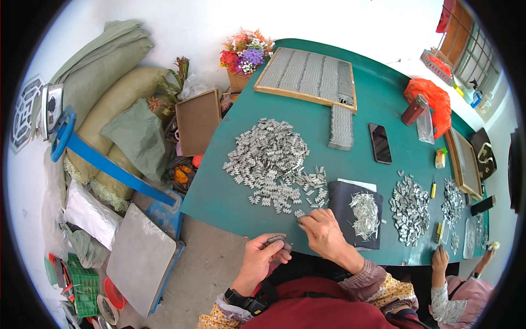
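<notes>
My left hand (pixel 262 257) is closed around a short stack of grey metal links (pixel 275 239), held just off the table's near edge. Over that edge, my right hand (pixel 324 233) is pinched, with a small grey metal link (pixel 299 213) at its fingertips. Beyond them spreads a big heap of toothed grey metal links (pixel 268 156). A looser scatter of links (pixel 313 185) lies at its right side. To the right of my right hand, a pile of thin silvery pins (pixel 365 215) rests on a dark pad (pixel 342 205).
The green table (pixel 219 192) also bears a wooden-framed tray (pixel 307 74) of rowed links, a linked strip (pixel 341 129), a phone (pixel 380 143), a red flask (pixel 415 109) and another link pile (pixel 410 210). A co-worker's hand (pixel 440 257) is at right; a platform scale (pixel 143 257) stands left.
</notes>
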A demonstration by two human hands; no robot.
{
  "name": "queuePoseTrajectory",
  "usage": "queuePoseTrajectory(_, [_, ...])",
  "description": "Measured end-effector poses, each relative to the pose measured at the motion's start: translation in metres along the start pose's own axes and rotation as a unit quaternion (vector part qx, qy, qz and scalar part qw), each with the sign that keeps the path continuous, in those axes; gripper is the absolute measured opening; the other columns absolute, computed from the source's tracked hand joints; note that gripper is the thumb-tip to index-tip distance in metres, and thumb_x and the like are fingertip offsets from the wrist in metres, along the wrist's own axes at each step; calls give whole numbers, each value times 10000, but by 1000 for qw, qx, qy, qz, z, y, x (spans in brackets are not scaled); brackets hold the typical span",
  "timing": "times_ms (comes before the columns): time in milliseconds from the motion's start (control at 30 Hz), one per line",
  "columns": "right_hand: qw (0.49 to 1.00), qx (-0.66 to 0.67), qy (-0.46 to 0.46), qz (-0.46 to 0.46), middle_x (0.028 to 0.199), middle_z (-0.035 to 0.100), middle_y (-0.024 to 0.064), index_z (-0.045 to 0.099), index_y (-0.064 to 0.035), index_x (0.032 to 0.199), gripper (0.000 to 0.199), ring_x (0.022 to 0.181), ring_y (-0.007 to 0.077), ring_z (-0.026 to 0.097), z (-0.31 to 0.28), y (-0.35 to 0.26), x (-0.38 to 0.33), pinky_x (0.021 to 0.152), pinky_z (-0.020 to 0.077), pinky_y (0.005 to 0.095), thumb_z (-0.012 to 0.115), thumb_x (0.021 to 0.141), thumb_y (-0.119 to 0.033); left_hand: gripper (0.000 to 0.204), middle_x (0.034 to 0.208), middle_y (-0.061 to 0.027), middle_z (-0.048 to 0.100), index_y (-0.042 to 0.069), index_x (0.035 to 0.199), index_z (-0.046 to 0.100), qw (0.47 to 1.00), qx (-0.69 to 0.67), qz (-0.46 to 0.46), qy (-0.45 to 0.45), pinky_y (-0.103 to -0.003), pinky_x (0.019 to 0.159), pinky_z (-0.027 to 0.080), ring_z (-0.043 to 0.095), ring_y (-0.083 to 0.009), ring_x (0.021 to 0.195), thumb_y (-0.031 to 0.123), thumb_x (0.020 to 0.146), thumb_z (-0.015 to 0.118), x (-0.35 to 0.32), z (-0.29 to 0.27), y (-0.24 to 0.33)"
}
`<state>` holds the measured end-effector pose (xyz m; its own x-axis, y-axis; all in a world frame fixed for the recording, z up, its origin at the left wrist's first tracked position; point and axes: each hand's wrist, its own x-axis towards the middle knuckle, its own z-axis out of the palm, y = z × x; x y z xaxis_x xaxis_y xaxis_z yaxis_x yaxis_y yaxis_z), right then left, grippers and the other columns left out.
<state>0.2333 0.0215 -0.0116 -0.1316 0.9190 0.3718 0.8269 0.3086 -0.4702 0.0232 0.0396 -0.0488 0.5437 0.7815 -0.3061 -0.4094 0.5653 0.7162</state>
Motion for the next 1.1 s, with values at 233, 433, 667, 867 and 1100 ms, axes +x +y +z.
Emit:
queuePoseTrajectory(233, [995,-96,8,-20,813,537,92,629,-59,846,79,811,282,528,29,-1,30,739,380,410,674,800,-106,222,950,-200,703,-82,1143,622,999,17,41,29,-336,641,584,703,-258,737,-17,933,591,-5,-6,12])
queuePoseTrajectory(433, [995,-96,31,-15,793,516,82,607,-65,810,109,784,274,515,40,-11,44,728,369,398,699,799,-124,222,939,-191,706,-80,1139,624,996,38,54,52,-327,622,574,698,-248,725,-18,928,596,-5,-13,9])
queuePoseTrajectory(667, [995,-99,5,-26,844,531,100,595,-52,838,117,831,281,524,51,-7,44,746,375,412,679,773,-101,183,893,-176,705,-63,1090,654,992,45,68,96,-308,560,536,677,-223,670,0,921,625,-7,-10,12])
queuePoseTrajectory(867, [997,-73,8,-32,847,535,102,592,-47,852,127,826,278,528,47,-12,46,745,377,408,677,776,-102,168,856,-146,702,-66,1070,663,989,26,76,127,-255,541,525,664,-174,639,-4,916,641,-4,-7,13])
queuePoseTrajectory(1100, [987,-147,-58,-39,825,534,111,583,-37,872,101,806,290,538,57,-17,50,737,385,396,628,783,-47,169,847,-139,705,-60,1068,666,987,35,74,138,-250,532,519,664,-166,633,3,912,647,-5,-9,11])
